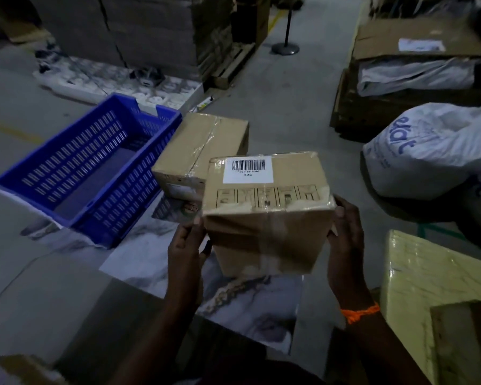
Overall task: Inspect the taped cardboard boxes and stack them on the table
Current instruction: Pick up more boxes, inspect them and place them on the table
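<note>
Blue slotted plastic crate (86, 168) & 2nd taped brown cardboard box (197, 151) behind; barcode-labelled taped cardboard box (267, 212) clamped btwn both hands, left hand (186, 254), right hand (345, 245).

Bare forearms — an orange band (360, 312), seemingly braided thread, on the right wrist.

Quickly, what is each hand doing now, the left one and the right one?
Left hand: closed on the left side of the barcode box.
Right hand: closed on its right side.
</note>
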The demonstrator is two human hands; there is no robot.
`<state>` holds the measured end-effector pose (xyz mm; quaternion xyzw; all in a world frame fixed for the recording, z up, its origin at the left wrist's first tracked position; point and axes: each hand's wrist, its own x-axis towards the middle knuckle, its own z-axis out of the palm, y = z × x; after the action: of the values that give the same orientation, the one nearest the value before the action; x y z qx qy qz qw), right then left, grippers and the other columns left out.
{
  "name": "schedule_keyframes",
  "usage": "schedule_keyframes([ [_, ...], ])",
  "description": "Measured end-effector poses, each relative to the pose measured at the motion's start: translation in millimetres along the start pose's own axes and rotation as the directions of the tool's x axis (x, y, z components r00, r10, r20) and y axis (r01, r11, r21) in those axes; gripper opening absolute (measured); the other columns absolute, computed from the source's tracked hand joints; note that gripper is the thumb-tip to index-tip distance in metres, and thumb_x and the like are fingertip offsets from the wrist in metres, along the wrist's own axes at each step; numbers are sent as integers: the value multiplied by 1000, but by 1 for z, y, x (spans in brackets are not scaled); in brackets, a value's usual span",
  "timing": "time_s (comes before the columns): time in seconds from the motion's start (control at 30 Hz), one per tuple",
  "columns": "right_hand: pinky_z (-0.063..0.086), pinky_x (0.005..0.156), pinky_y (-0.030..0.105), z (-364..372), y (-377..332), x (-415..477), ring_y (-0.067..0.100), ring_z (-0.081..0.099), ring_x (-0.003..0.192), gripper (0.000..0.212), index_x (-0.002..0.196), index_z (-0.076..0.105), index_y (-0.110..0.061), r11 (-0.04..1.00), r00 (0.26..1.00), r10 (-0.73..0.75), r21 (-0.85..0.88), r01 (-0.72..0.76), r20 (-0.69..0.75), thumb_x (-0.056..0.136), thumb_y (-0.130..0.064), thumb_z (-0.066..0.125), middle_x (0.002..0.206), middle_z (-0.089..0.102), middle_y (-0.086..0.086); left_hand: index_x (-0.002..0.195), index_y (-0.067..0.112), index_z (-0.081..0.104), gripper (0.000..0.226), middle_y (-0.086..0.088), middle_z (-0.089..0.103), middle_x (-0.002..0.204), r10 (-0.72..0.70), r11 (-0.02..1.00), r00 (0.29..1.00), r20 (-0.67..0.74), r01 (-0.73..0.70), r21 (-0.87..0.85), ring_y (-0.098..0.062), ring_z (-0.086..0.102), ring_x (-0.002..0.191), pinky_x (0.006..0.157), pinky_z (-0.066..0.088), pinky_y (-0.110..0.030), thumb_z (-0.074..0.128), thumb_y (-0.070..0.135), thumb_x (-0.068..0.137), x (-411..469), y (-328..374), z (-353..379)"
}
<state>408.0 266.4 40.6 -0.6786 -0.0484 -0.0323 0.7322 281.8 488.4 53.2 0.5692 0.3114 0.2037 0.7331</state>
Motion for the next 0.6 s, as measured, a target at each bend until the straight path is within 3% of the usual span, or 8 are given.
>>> schedule_keyframes([
  [0.1,47,106,65,-12,8,-26,22,62,126,24,121,65,-40,997,997,75,29,-74,-25,101,-50,56,129,68,-3,117,9,65,25,-2,73,118,12,1000,1000,-14,-12,29,-17,68,115,87,58,-34,54,26,102,-19,-10,-5],
  [0.2,47,107,63,-20,12,-52,25,62,127,50,122,65,-30,996,995,94,7,-94,-35,89,-68,64,131,68,3,110,8,68,39,-5,76,110,-17,1000,994,-109,18,7,-18,71,109,88,56,-38,57,41,93,-32,-9,-11],
  [0.3,48,104,65,-26,14,-66,30,62,126,51,121,64,-23,996,997,77,-54,-77,6,92,-64,65,131,68,6,104,10,69,30,-1,77,104,1,999,990,-143,6,49,-14,72,103,86,55,-31,57,36,96,-41,-8,-22],
  [0.47,57,97,47,-26,8,-66,21,67,118,38,111,66,-28,992,994,97,-90,-93,43,87,-58,69,119,73,-1,112,16,70,35,4,77,101,63,985,988,-139,-39,168,-4,72,95,71,56,-13,65,38,85,-51,-4,-31],
  [0.53,59,93,39,-25,8,-59,17,69,112,32,106,65,-28,991,994,98,-92,-93,52,85,-51,70,111,73,-4,111,18,71,29,5,76,103,71,979,985,-159,-38,198,-2,71,94,75,58,-17,66,35,88,-49,-5,-31],
  [0.6,58,92,41,-24,10,-53,16,69,110,30,104,64,-31,990,992,98,-113,-89,77,82,-51,69,109,73,-5,111,21,70,27,5,75,108,62,977,986,-156,-28,210,-2,70,98,81,56,-23,66,36,89,-47,-5,-30],
])
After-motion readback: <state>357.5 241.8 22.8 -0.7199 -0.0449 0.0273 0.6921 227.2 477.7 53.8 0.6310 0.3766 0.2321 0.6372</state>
